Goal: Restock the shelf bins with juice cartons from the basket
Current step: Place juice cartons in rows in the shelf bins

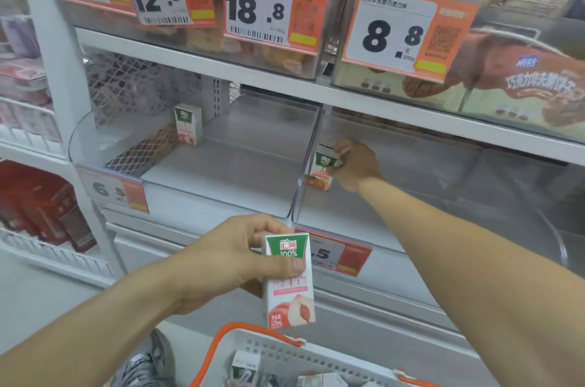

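White shelf (pixel 202 171) with clear bins (pixel 221 196), one upright carton (pixel 188 128).

You are standing in a shop aisle. Above your right hand (pixel 354 165) hang large price tags (pixel 402 32) with barcodes, fixed to clear shelf bins (pixel 221 184) of packaged snacks. Below your left hand (pixel 228 256) sits an orange-handled shopping basket (pixel 278 352) of juice cartons (pixel 245 367).

- Small white peach-juice carton with green top (pixel 287 280): upright, held above the basket.
- Matching orange-printed carton (pixel 323 169): upright inside the right clear plastic bin (pixel 411 171), at its left wall.
- Third peach carton (pixel 188 128): standing at the back of the left clear bin (pixel 221 171).
- White perforated basket with orange handles (pixel 278 352): holds more cartons (pixel 245 369).
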Available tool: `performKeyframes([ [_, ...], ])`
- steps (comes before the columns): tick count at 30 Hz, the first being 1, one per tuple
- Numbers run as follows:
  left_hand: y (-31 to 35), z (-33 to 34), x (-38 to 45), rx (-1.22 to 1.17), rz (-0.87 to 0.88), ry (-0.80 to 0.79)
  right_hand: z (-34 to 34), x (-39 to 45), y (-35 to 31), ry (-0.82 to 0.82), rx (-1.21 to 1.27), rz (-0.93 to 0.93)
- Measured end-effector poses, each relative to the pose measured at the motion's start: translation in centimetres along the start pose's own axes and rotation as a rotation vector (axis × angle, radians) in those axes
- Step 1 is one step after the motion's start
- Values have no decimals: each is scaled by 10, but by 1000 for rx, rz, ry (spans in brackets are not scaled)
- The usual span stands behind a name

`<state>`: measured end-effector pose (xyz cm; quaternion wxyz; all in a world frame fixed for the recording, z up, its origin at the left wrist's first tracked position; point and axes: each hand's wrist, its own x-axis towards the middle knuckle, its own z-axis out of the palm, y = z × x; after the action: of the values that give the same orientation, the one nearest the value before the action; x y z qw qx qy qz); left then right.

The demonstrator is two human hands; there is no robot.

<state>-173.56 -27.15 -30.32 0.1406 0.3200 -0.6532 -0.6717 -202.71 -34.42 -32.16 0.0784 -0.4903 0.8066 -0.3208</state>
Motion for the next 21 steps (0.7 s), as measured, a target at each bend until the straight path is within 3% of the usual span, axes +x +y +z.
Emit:
performKeyframes([
  [3, -2, -1, 0, 49, 0, -53, -22, -17, -8, -16, 0, 119],
  [6, -3, 0, -3, 54, 28, -97, -53, -57, -24, -98, 95, 79],
  [10, -2, -1, -9, -43, 91, -108, -99, -126, -55, -689, 610, 43],
  [12, -1, -2, -12, -74, 108, -89, -109, -147, -70, -891, 536, -8],
  [16, 5, -14, -21, -62, 164, -12, -97, -166, -98, -911, 272, -153],
  [21, 15, -39, -39, -4, 229, 173, -69, -158, -124, -863, 497, -165],
])
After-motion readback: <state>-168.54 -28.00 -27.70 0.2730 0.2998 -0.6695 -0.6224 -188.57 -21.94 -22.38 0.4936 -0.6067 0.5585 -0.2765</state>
